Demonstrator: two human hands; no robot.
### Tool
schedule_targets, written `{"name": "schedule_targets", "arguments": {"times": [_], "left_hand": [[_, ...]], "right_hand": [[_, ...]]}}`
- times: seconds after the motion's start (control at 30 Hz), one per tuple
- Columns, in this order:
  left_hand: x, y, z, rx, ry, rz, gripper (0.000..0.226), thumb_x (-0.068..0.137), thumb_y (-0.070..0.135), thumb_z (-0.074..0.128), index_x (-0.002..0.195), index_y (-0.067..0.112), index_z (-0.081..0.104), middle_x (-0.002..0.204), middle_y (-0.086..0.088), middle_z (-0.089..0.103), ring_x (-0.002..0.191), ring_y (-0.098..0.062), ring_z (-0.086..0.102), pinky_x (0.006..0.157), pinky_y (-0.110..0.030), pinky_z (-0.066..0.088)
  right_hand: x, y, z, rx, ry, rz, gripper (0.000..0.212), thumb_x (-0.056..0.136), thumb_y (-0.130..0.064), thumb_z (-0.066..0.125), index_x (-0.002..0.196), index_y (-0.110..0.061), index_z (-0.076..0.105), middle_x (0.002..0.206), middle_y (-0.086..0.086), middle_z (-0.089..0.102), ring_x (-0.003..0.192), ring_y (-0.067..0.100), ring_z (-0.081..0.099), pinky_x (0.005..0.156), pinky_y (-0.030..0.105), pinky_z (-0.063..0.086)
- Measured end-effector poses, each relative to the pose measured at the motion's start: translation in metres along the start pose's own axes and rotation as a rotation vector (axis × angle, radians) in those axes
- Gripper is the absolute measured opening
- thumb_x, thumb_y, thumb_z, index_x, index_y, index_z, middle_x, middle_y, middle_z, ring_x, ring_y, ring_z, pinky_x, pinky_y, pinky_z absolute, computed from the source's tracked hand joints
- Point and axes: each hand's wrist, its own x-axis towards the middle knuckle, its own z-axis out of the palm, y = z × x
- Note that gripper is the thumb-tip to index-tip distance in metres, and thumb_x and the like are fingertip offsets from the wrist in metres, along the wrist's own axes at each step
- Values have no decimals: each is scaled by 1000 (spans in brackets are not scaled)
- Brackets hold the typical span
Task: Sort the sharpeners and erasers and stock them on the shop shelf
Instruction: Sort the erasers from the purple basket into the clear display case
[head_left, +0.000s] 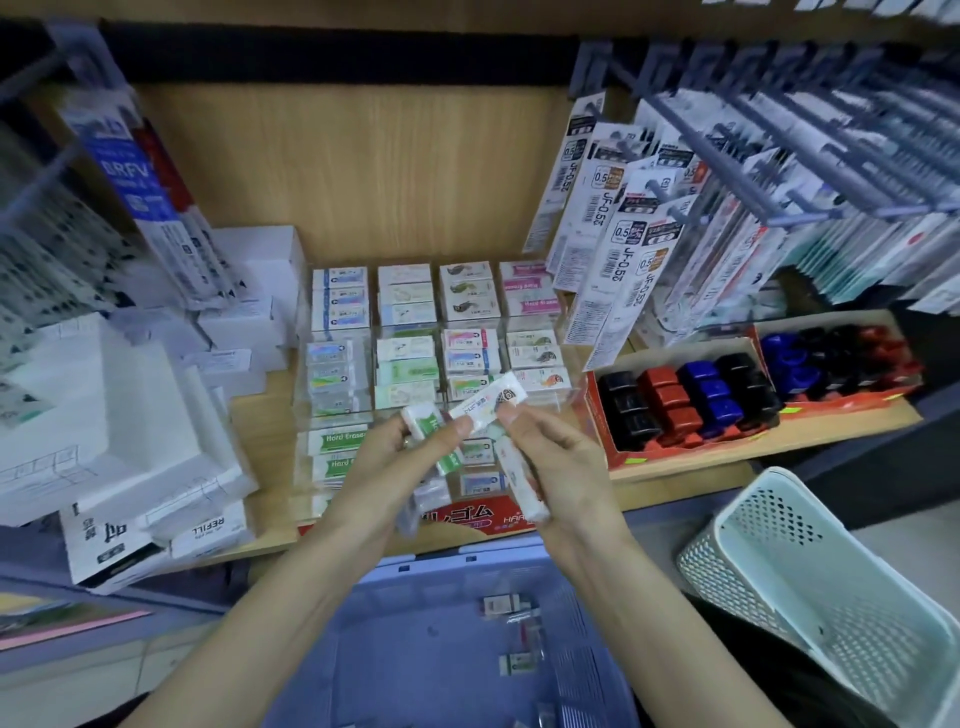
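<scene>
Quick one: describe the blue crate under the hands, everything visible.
The blue crate looks like periwinkle plastic, open-topped, with a slotted right wall. It sits below the shelf edge, and both forearms pass over it. A few small wrapped packs lie scattered on its floor; its near end is out of frame.

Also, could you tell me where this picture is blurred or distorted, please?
Head view: wide-angle distortion splays the hanging refill packs outward; head view: the top right corner smears; head view: the eraser display is fairly sharp at centre, while the erasers in the left hand and right hand look slightly soft.
</scene>
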Motion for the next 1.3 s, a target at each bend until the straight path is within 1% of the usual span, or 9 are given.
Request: {"name": "schedule_targets", "arguments": {"times": [0.1, 0.17, 0.4, 0.57, 0.8, 0.9, 1.03, 1.17, 1.3], "left_hand": [[8, 2, -2, -7, 34, -57, 18, 78, 27, 72, 90, 14, 70, 85, -4, 72, 81, -17, 64, 72, -28, 53], [19, 9, -3, 29, 51, -67, 20, 76, 31, 73, 89, 16, 70, 96, -9, 71, 91, -23, 60, 83, -38, 48], [105, 48, 29, 206, 31, 5, 19, 83, 23, 70, 91, 7, 64, 101, -4, 67, 82, -8, 60, 55, -16, 40], [160, 45, 54, 421, 47, 47, 55, 78, 29, 76, 121, 2, 55, 125, 0, 53, 109, -18, 54, 89, -28, 46], [146, 47, 66, 946, 140, 222, 36, 77, 51, 70, 82, 15, 67, 76, -1, 65, 74, -19, 62, 65, -31, 48], [126, 39, 61, 720, 143, 237, 29, 84, 44, 66, 72, 19, 62, 64, 3, 60, 63, -16, 58, 58, -27, 44], [84, 46, 40, 216, 84, 159, 29, 90, 42, 56, 93, 16, 70, 81, 11, 63, 74, -12, 54, 70, -25, 41], [41, 53, 15, 416, -74, 212, 34, 89, 49, 46, 91, 24, 69, 92, 30, 54, 104, -22, 60, 94, -30, 40], [16, 45, -6, 192, -162, 57, 47, 85, 55, 45, 92, 19, 73, 102, 7, 70, 105, -8, 62, 94, -28, 47]], "right_hand": [[3, -1, 2, -44, 17, 7, 38, 62, -25, 76, 96, -9, 73, 97, 12, 73, 88, 25, 67, 90, 43, 52], [4, -4, -2, -79, 39, 24, 26, 74, -19, 75, 98, -11, 73, 98, 16, 72, 82, 25, 65, 83, 42, 56], [1, -25, -30, -46, 133, -32, 10, 84, -13, 65, 92, -10, 72, 67, 4, 67, 57, 13, 57, 54, 23, 50], [-3, -32, -30, -35, 95, -72, 8, 81, -17, 68, 83, -13, 75, 90, 16, 71, 78, 28, 61, 82, 46, 50], [-10, -37, -30, -45, 59, -122, 18, 65, -28, 70, 76, -15, 74, 80, 7, 72, 70, 18, 64, 74, 37, 52], [-10, -38, -32, -25, 71, -110, 8, 78, -18, 67, 80, -11, 71, 70, 4, 69, 57, 13, 61, 62, 31, 48], [-8, -38, -28, -20, 93, -123, 12, 85, -17, 63, 76, -14, 70, 74, 7, 69, 62, 16, 62, 65, 33, 51], [-5, -30, -17, -25, 64, -100, 22, 89, -23, 60, 73, -12, 70, 86, 14, 64, 72, 23, 59, 68, 35, 52], [-9, -24, 1, 60, -32, 30, 21, 92, -23, 55, 85, -5, 63, 69, 9, 66, 57, 16, 62, 50, 27, 54]]}}
